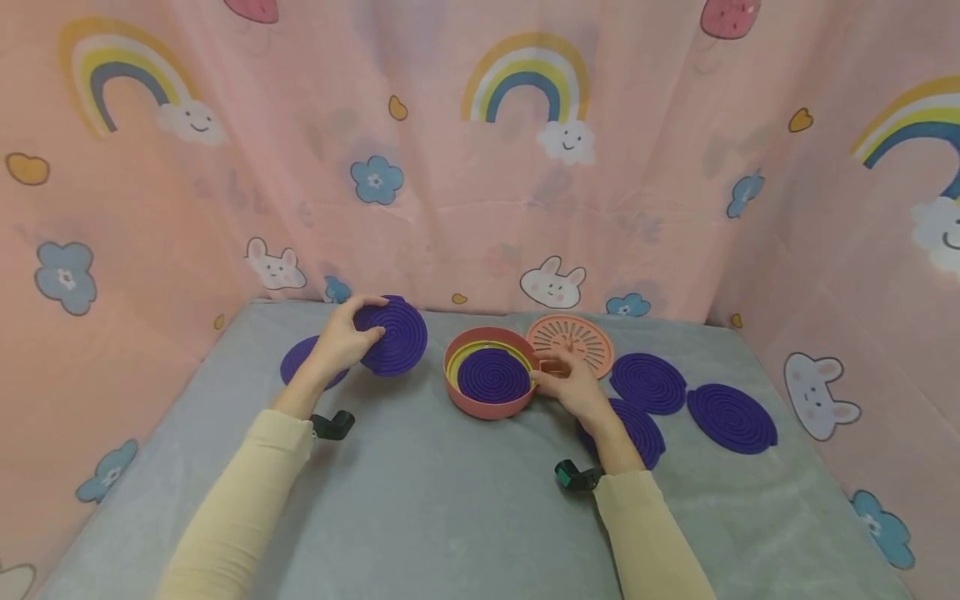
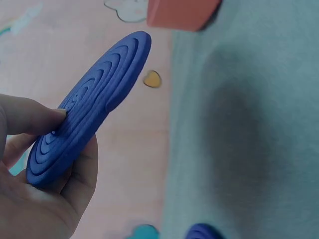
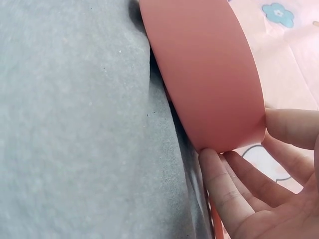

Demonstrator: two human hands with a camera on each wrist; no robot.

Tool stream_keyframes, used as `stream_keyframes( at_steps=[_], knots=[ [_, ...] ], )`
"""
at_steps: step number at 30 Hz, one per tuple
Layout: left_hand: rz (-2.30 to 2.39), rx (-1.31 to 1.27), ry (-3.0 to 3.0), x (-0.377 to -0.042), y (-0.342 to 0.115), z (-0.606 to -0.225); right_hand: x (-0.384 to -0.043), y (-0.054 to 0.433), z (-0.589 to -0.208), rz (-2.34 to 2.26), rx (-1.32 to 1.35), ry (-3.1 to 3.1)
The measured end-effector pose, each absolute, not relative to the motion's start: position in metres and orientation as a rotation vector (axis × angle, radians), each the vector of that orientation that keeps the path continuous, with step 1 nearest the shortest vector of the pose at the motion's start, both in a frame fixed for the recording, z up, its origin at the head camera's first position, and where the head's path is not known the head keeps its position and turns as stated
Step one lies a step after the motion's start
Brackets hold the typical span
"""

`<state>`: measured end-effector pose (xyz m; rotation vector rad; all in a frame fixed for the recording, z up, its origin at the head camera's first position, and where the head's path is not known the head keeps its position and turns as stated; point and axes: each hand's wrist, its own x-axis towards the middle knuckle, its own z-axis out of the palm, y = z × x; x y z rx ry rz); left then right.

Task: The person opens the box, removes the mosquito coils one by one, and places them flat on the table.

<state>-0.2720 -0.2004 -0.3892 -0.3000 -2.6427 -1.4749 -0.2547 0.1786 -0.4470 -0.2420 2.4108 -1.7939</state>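
Note:
My left hand [image 1: 343,340] holds a purple spiral coil disc [image 1: 395,336], like a mosquito coil, raised above the cloth. In the left wrist view the thumb presses one face of the coil [image 2: 92,107], with fingers behind it. My right hand [image 1: 579,390] grips the right side of a round salmon-coloured box [image 1: 487,410]. In the right wrist view, thumb and fingers touch the wall of the box [image 3: 209,74]. Inside the box, which has a yellow inner ring [image 1: 454,363], lies another purple coil [image 1: 493,375].
A slotted orange lid [image 1: 592,335] lies behind my right hand. Purple coils rest on the grey cloth [image 1: 450,500] at right, one [image 1: 648,383] beside another [image 1: 732,418], a third [image 1: 637,429] partly under my right forearm. One more coil [image 1: 296,358] lies behind my left wrist.

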Motion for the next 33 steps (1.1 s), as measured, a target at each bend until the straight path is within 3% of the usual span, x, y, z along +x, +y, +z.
stream_keyframes(
  at_steps=[14, 19, 26, 33],
  knots=[
    [-1.564, -0.071, -2.770, -0.287, -0.211, -0.437, -0.259, 0.182, -0.456, -1.802, -0.244, 2.433],
    [-1.669, -0.017, -2.808, -0.289, -0.212, -0.442, -0.250, 0.178, -0.442, -1.776, -0.266, 2.446],
    [-1.618, -0.012, -2.863, -0.292, -0.214, -0.450, -0.259, 0.182, -0.461, -1.794, -0.256, 2.448],
    [-1.363, -0.075, -2.926, -0.295, -0.210, -0.452, -0.250, 0.179, -0.444, -1.785, -0.256, 2.433]
  ],
)
